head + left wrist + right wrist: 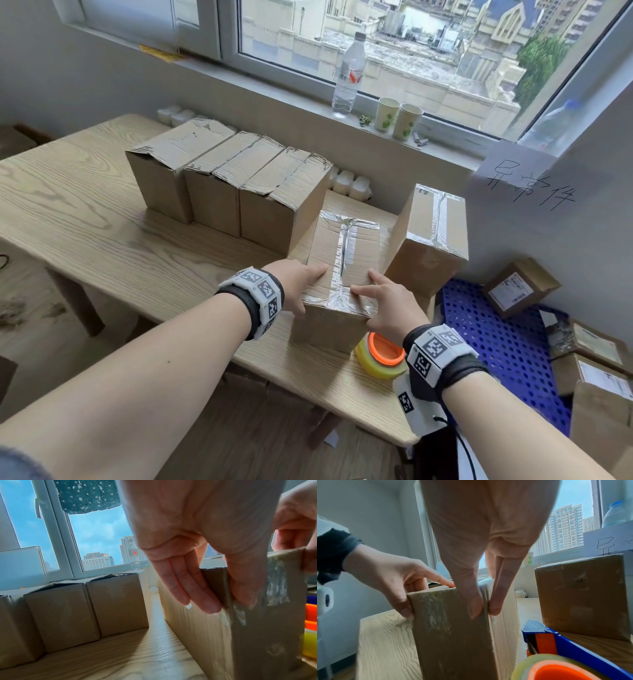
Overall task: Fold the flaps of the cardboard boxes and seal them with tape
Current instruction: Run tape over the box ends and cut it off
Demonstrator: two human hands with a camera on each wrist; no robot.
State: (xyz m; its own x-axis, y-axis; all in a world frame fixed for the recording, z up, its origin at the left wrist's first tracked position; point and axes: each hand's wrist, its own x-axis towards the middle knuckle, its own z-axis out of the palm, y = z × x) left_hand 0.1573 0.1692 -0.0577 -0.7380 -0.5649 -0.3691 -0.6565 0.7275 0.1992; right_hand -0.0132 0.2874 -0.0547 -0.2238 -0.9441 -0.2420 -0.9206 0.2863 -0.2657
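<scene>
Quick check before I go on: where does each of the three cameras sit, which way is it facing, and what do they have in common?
Head: worn high, faces forward and down at the taped box and window; both forearms show.
Left wrist: low at the box's left, faces the window; left hand on the box corner.
Right wrist: low by the tape dispenser, faces the window; right hand pinches the box's near right corner.
Shared: the wrist views both show the box and the opposite hand.

Wooden table [85, 219]; five cardboard boxes [219, 192]; tape roll [380, 359] at near edge
</scene>
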